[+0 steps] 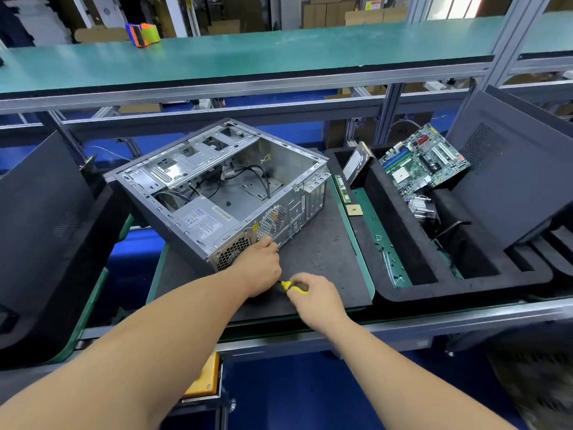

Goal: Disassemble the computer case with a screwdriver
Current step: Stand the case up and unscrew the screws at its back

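Computer case, bare grey sheet metal with its side panel off, is laid flat on a black foam mat, perforated rear grille turned toward the person. The left hand is stretched forward, fingertips pressed at that rear edge; whether anything is pinched cannot be told. A yellow-handled screwdriver is gripped in the curled right hand.

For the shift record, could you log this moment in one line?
left hand: on computer case rear | right hand: grips screwdriver | motherboard: in tray
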